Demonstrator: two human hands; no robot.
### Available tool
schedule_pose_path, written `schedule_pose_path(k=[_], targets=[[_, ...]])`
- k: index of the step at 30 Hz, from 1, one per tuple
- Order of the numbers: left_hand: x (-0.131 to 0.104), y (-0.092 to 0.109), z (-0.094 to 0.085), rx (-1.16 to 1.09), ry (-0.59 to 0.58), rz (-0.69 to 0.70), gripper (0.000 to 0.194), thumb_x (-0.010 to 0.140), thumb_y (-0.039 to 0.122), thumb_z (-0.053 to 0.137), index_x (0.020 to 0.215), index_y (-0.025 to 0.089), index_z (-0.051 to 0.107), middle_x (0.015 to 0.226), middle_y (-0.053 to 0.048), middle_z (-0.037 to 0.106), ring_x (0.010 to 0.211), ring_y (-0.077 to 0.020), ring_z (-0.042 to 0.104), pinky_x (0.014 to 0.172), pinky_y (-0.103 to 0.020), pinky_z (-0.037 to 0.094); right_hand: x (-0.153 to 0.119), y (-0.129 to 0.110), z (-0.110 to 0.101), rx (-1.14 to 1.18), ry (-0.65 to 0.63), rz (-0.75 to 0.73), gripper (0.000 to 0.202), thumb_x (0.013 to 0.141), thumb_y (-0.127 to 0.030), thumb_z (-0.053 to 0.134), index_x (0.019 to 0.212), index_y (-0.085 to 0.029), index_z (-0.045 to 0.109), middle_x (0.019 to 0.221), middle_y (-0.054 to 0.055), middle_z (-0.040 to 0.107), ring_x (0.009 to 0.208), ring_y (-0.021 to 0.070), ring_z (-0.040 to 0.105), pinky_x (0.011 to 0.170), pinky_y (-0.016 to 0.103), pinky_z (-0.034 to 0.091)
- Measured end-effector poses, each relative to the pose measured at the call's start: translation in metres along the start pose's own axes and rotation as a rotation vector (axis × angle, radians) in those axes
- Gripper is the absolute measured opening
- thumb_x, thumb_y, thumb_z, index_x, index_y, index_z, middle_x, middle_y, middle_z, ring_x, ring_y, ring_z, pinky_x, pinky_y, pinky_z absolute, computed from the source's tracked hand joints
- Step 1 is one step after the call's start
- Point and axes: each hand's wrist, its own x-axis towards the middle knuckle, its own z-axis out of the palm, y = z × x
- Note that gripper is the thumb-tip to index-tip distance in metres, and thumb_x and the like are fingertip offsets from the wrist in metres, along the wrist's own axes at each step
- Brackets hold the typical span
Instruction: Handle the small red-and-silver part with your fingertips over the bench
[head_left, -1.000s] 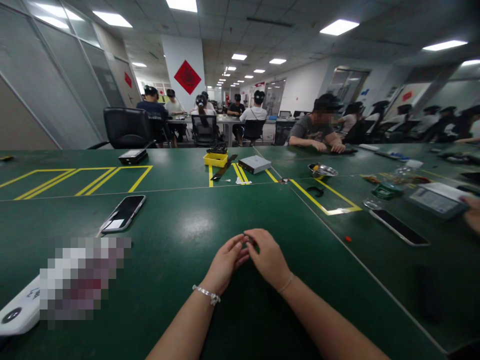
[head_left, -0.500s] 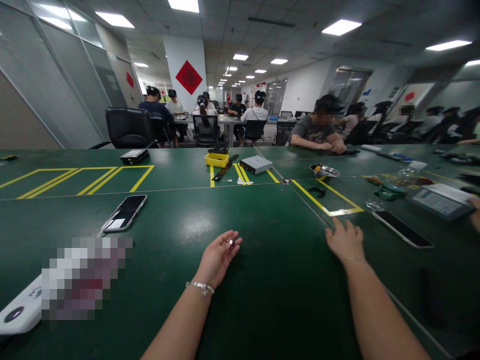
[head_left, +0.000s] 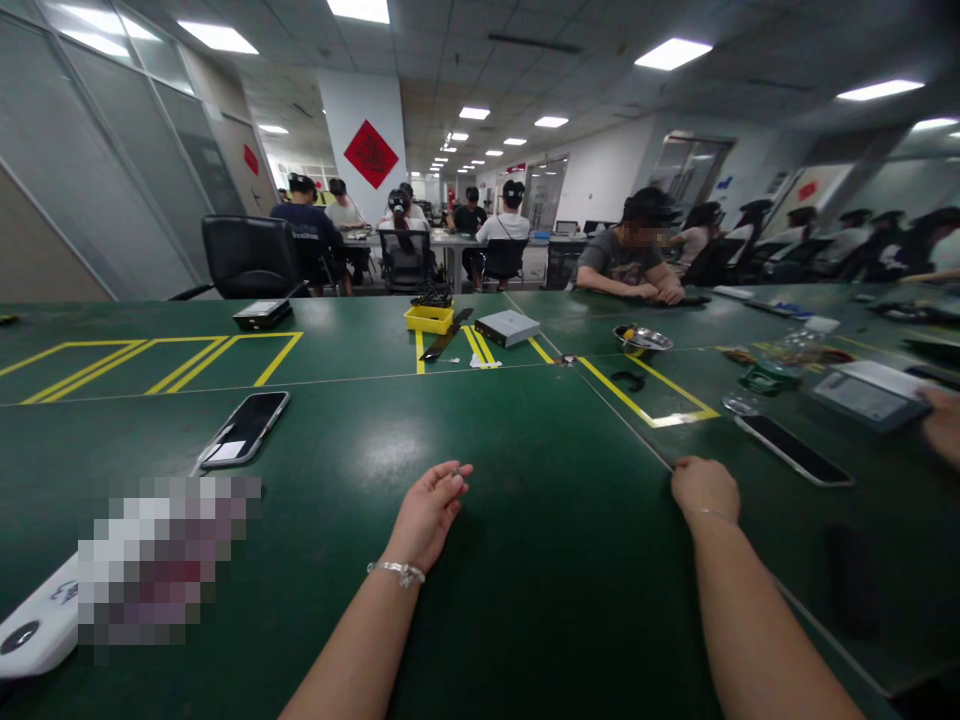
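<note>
Our left hand seems to pinch a tiny piece; slackening could drop it. Our right hand curls, its hold unclear; swinging outward could knock the phone nearby.

The bench is deep green, with yellow tape outlines at 9 o'clock. The tray at 10 o'clock is yellow; the box at 1 o'clock, light grey. At 8 o'clock a phone has a black screen with a white patch. The bracelet at 7 o'clock is silver; the small item in the left hand is too small to judge. The diamond sign at 11 o'clock is red with dark markings.
</note>
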Motion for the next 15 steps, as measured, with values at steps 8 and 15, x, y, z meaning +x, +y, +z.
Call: schedule_pose_path(k=[8, 15], targets=[[0.001, -0.006, 0.001, 0.404, -0.027, 0.128, 0.034, 0.067, 0.034, 0.056, 0.095, 0.016, 0.058, 0.074, -0.003, 0.058, 0.057, -0.0055, 0.046, 0.053, -0.017, 0.035, -0.065, -0.103, 0.006, 1.048, -0.274, -0.024, 0.023, 0.057, -0.026, 0.06, 0.077, -0.014, 0.061, 0.07, 0.004, 0.061, 0.065, 0.0146, 0.055, 0.062, 0.029, 0.045], [0.002, -0.009, -0.001, 0.34, -0.043, 0.105, 0.036, 0.069, 0.039, 0.051, 0.095, 0.015, 0.059, 0.068, -0.001, 0.054, 0.054, -0.0053, 0.043, 0.051, -0.018, 0.034, -0.142, -0.188, 0.006, 1.778, -0.834, 0.216, 0.022, 0.051, -0.007, 0.067, 0.07, -0.015, 0.062, 0.077, 0.003, 0.061, 0.069, 0.0089, 0.056, 0.067, 0.02, 0.047]])
